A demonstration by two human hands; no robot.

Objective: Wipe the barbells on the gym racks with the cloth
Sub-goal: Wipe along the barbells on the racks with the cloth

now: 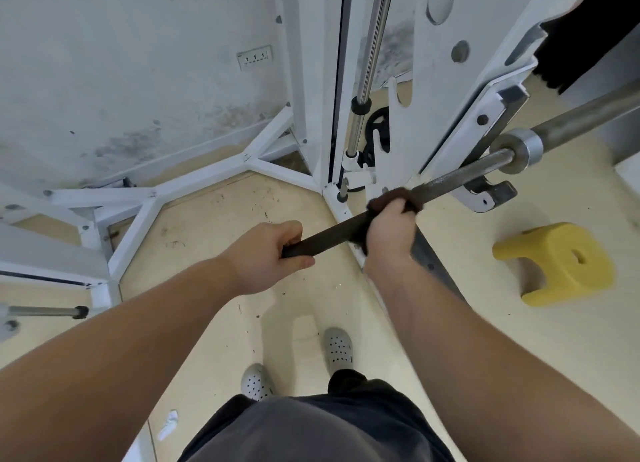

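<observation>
Barbell (pixel 460 176) on rack (pixel 485 115): heavy, stiff steel. Left hand (pixel 273 253) clenches its end; right hand (pixel 388 233) grasps the soft cloth (pixel 384 198) wrapped around the shaft.

I reach both bare arms out from the bottom corners toward the middle of the frame. My left hand (pixel 273 253) is curled into a tight fist. My right hand (pixel 389 231), a little higher, is curled tight too.

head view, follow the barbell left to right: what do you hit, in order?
left hand gripping the bar end → bare dark barbell → right hand wrapped in the cloth → steel collar → yellow stool on the floor, lower right.
</observation>
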